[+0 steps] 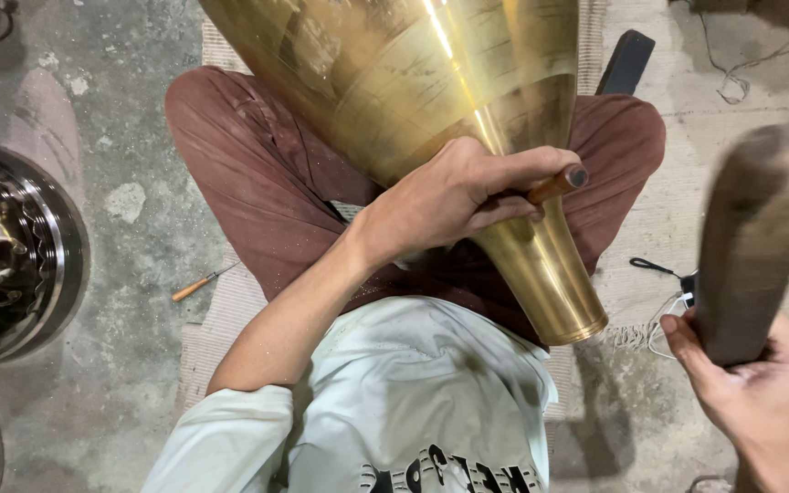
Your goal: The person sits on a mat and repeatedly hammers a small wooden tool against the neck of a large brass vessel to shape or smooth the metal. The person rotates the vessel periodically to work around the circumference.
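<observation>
Brass cone (431, 100) fills the lap.

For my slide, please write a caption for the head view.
Left hand holds a wooden-handled tool against brass cone; right hand raises wooden mallet.

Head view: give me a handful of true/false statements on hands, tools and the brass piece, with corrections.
1. The left hand grips a wooden-handled tool against the brass cone. True.
2. The right hand is empty. False: it holds a dark wooden mallet, raised and motion-blurred.
3. The brass cone lies across the person's lap, narrow end toward the body. True.
4. The small screwdriver sits on top of the cone. False: it lies on the floor beside the left leg.
5. The person wears blue trousers. False: the trousers are reddish-brown.
</observation>
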